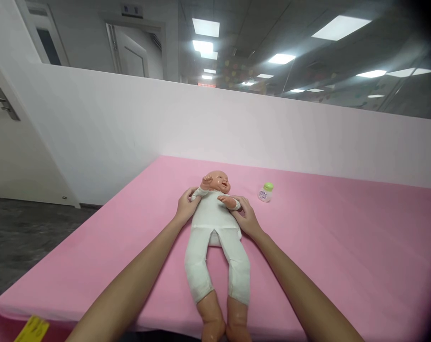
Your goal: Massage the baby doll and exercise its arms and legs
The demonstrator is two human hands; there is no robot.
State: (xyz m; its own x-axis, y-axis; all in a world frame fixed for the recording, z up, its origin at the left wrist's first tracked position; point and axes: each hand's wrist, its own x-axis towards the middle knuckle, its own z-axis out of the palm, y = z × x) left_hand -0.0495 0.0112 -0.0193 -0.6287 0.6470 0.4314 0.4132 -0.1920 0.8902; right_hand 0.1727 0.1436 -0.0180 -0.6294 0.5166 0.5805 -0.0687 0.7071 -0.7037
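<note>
Doll (215, 223): 1, between 2 hands; 1 bottle (265, 192).

**Doll at mid-bench, hands on both flanks**

The doll (215, 228) lies on its back on the bench (343, 247), head toward the far partition wall (272, 128), feet at the near edge. The left hand (186, 205) touches its left side of the torso, the right hand (246, 218) the opposite side. A small bottle (265, 192) stands right of the head, near the right hand. A door (8, 142) stands far left.
</note>
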